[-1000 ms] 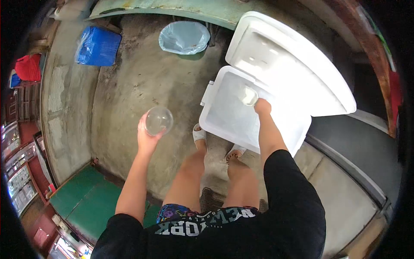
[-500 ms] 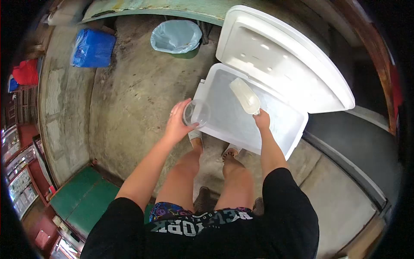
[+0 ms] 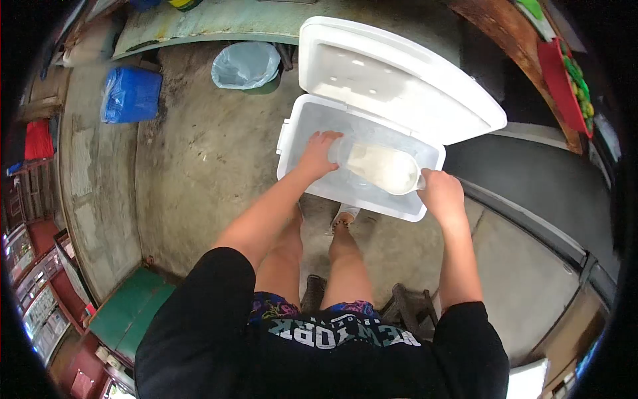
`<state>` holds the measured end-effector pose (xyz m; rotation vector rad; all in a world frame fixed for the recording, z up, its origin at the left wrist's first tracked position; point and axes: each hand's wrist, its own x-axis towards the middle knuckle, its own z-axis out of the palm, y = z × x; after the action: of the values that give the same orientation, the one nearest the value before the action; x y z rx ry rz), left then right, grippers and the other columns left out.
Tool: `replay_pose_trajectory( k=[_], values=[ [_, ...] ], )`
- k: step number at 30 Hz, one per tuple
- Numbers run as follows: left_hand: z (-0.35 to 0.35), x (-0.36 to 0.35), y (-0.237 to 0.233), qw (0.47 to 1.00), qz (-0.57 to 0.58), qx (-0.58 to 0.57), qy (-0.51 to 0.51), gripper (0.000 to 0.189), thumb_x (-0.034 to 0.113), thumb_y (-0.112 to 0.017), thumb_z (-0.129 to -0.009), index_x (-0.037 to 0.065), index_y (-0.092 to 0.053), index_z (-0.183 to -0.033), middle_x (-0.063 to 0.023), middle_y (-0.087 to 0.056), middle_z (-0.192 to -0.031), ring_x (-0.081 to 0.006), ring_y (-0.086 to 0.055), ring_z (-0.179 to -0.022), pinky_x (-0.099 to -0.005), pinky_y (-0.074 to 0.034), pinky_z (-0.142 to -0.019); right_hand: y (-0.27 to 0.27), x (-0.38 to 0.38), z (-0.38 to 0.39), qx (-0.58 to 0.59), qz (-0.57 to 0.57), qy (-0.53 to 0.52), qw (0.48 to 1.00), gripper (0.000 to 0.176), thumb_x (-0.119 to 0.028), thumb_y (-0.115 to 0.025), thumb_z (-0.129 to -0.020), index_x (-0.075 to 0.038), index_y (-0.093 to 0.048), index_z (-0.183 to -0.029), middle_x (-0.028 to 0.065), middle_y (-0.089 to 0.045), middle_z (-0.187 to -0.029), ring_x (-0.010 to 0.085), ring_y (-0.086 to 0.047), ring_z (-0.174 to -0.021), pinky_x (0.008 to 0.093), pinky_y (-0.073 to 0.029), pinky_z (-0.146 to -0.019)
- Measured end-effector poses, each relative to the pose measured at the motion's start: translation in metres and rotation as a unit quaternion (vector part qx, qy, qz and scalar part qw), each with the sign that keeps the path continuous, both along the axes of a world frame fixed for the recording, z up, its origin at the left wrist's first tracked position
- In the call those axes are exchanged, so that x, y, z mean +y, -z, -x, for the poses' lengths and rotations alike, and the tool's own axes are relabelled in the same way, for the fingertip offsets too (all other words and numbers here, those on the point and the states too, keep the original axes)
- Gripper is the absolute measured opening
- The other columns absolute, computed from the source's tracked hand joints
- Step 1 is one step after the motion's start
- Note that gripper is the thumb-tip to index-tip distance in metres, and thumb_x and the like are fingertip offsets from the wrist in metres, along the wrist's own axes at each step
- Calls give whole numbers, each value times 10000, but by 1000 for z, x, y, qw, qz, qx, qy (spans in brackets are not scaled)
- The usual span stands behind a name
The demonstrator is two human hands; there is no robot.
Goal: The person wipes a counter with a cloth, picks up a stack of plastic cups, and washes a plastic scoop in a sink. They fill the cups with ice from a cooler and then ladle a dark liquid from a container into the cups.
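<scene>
A white scoop [image 3: 387, 171] is gripped by its handle in my right hand [image 3: 442, 194], at the right side of an open white ice chest [image 3: 364, 201]. The scoop lies nearly level across the view, its mouth toward the left and something pale in its bowl. My left hand [image 3: 320, 156] has its fingers curved around a clear plastic cup [image 3: 341, 150], partly hidden by the hand. Cup and scoop mouth come together over the chest. The chest's interior looks pale and cloudy, with its hinged lid [image 3: 405, 86] raised behind.
A lined trash bin [image 3: 246, 66] stands on the concrete floor [image 3: 199, 173] beyond the chest. Farther left is a blue wrapped bundle [image 3: 131, 94] by the low wall. A green bench [image 3: 129, 309] is at lower left, and dark stool legs [image 3: 407, 307] show near my legs.
My left hand has carried the cup rightward over the chest to the scoop's mouth. The scoop has swung to nearly level and appears larger. The view has shifted.
</scene>
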<state>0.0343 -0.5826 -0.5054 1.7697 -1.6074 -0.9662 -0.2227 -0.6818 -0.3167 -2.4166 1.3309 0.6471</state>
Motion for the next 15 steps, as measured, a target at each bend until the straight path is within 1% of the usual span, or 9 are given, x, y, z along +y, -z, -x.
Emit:
replay_pose_trajectory(
  k=[1, 2, 4, 8, 11, 14, 15],
  values=[
    [9, -6, -7, 1000, 4, 11, 12, 746, 106, -773, -562, 128, -474, -1245, -106, -468, -1272, -330, -386, -1234, -469, -255, -1092, -8, 2, -1, 15, 25, -27, 999, 96, -78, -586, -735, -37, -636, -806, 168, -658, -790, 328, -652, -766, 407, -524, -674],
    [17, -11, -13, 999, 9, 22, 24, 747, 108, -776, -558, 129, -476, -1243, -109, -470, -1270, -325, -389, -1233, -466, -264, -1088, -13, 3, 6, 39, 27, -16, 999, 110, -99, -617, -716, -42, -634, -808, 164, -653, -781, 331, -650, -767, 416, -521, -677],
    [32, -13, -18, 999, 3, 42, 14, 749, 115, -787, -558, 118, -478, -1241, -119, -473, -1265, -323, -411, -1214, -444, -300, -1066, -25, 5, 14, 86, 32, 7, 996, 170, -141, -679, -676, -52, -631, -812, 156, -643, -764, 339, -646, -769, 433, -514, -682],
    [44, -19, -24, 993, 4, 117, -30, 759, 133, -808, -569, 91, -467, -1246, -145, -473, -1262, -333, -449, -1178, -401, -362, -1018, -72, 13, 57, 92, 29, 50, 994, 212, -164, -699, -695, -71, -661, -882, 153, -660, -819, 328, -636, -838, 428, -503, -737],
    [44, -19, -37, 988, 21, 145, -46, 766, 149, -816, -584, 71, -453, -1254, -150, -480, -1256, -326, -469, -1165, -383, -380, -998, -106, 15, 69, 63, -11, 135, 989, 177, -124, -654, -717, -62, -670, -882, 161, -665, -876, 324, -641, -850, 420, -508, -757],
    [42, -21, -55, 984, 37, 157, -71, 789, 159, -823, -574, 70, -444, -1261, -146, -492, -1240, -308, -468, -1177, -375, -385, -995, -97, 14, 88, 61, -24, 210, 976, 247, -162, -709, -682, -77, -670, -911, 157, -663, -886, 331, -627, -882, 432, -491, -779],
    [37, -23, -53, 985, 27, 148, -86, 794, 158, -824, -570, 69, -444, -1261, -142, -495, -1237, -305, -469, -1177, -372, -386, -994, -90, 12, 95, 42, -27, 218, 975, 254, -167, -709, -686, -74, -670, -919, 160, -663, -893, 332, -625, -889, 431, -491, -780]
  ],
)
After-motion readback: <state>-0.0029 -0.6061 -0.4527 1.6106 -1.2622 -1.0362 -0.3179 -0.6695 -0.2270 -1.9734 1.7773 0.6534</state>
